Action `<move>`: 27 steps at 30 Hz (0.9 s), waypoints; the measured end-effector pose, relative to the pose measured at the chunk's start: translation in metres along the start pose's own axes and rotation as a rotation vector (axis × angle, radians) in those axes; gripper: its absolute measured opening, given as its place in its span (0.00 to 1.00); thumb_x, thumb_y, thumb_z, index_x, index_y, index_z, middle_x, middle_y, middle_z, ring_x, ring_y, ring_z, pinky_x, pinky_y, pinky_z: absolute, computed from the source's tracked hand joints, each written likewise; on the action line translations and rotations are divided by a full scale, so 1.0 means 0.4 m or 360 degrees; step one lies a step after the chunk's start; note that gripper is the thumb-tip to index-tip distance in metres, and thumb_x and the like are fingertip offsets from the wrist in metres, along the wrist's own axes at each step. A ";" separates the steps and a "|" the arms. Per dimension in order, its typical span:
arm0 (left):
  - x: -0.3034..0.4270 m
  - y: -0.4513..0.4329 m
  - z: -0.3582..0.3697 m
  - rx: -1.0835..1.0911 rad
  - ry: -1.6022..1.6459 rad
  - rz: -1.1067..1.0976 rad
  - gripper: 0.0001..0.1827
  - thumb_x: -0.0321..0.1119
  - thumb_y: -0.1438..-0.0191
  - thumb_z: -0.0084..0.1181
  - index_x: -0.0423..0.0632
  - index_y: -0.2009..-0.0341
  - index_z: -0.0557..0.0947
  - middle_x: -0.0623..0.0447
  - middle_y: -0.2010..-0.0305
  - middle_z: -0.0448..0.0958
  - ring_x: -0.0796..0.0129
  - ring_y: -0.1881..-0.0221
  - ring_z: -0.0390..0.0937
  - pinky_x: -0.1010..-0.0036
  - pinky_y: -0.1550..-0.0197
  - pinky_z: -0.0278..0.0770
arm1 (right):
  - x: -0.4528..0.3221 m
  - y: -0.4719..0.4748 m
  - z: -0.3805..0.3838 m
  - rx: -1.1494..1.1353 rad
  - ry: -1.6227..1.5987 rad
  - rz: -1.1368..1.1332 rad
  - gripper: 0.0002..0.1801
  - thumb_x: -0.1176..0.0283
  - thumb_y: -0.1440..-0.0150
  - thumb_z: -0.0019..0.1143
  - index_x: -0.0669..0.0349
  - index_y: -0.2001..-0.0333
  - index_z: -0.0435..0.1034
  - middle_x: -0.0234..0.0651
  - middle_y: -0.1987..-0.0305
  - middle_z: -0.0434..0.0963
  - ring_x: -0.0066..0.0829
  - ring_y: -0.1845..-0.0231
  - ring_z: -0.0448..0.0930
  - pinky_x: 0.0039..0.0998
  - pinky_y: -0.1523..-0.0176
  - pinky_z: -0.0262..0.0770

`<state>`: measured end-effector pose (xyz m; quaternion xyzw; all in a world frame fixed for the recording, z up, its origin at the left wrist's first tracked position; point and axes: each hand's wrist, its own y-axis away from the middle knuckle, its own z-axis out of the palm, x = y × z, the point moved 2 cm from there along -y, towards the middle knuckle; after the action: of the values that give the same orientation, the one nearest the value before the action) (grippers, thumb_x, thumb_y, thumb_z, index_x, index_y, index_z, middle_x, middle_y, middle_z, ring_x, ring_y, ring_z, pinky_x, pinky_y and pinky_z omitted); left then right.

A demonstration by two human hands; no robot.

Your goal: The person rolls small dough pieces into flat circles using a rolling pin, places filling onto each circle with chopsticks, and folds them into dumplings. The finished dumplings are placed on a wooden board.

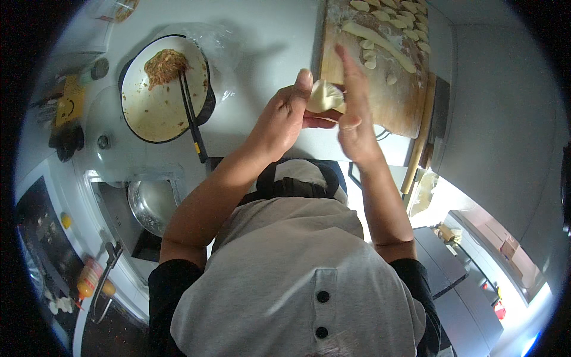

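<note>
A pale, folded dough dumpling (324, 96) sits in my left hand (285, 114), between the raised thumb and the fingers curled beneath it. My right hand (356, 107) is close beside the dumpling on its right. Its fingers are stretched out and its thumb stands apart; whether it touches the dough I cannot tell. Both hands are above the front of the white counter (263, 85). To the right lies a floured wooden board (379, 107), holding a long dough roll (381, 44), small dough pieces (369, 54) and several shaped dumplings (399, 20).
At left, a white, dark-rimmed basin (151, 114) holds minced filling (165, 67) and black chopsticks (189, 114) leaning over its rim. Clear plastic film (218, 49) lies behind it. A wooden rolling pin (419, 147) lies along the board's right edge. A metal bowl (151, 205) is lower left.
</note>
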<state>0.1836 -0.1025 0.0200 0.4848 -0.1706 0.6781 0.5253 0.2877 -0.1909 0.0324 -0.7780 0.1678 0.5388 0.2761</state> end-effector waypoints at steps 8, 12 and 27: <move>-0.030 -0.081 0.124 -0.0257 -0.0046 0.0050 0.47 0.70 0.38 0.23 0.40 0.32 0.56 0.44 0.43 0.69 0.65 0.48 0.71 0.68 0.47 0.74 | 0.048 0.034 -0.171 -0.0001 -0.0026 0.0152 0.11 0.72 0.46 0.64 0.61 0.59 0.79 0.42 0.41 0.73 0.40 0.44 0.74 0.37 0.41 0.68; -0.069 -0.131 0.175 -0.0187 -0.0087 -0.0130 0.48 0.71 0.38 0.24 0.43 0.29 0.51 0.46 0.43 0.69 0.66 0.51 0.70 0.69 0.50 0.72 | 0.113 0.040 -0.245 0.0014 0.0226 -0.0038 0.11 0.73 0.47 0.65 0.62 0.59 0.78 0.39 0.51 0.80 0.34 0.47 0.77 0.34 0.43 0.71; -0.236 -0.421 0.173 0.0278 -0.1698 0.0409 0.22 0.32 0.49 0.64 0.46 0.49 0.77 0.43 0.50 0.75 0.52 0.48 0.75 0.61 0.49 0.76 | 0.489 -0.211 -0.664 0.0333 0.0846 0.0681 0.12 0.67 0.41 0.60 0.60 0.55 0.77 0.41 0.55 0.81 0.34 0.56 0.81 0.34 0.50 0.77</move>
<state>0.3625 -0.1398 -0.0733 0.7781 -0.4139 0.4088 0.2369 0.6039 -0.2792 -0.0579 -0.8058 0.4471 0.3431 0.1820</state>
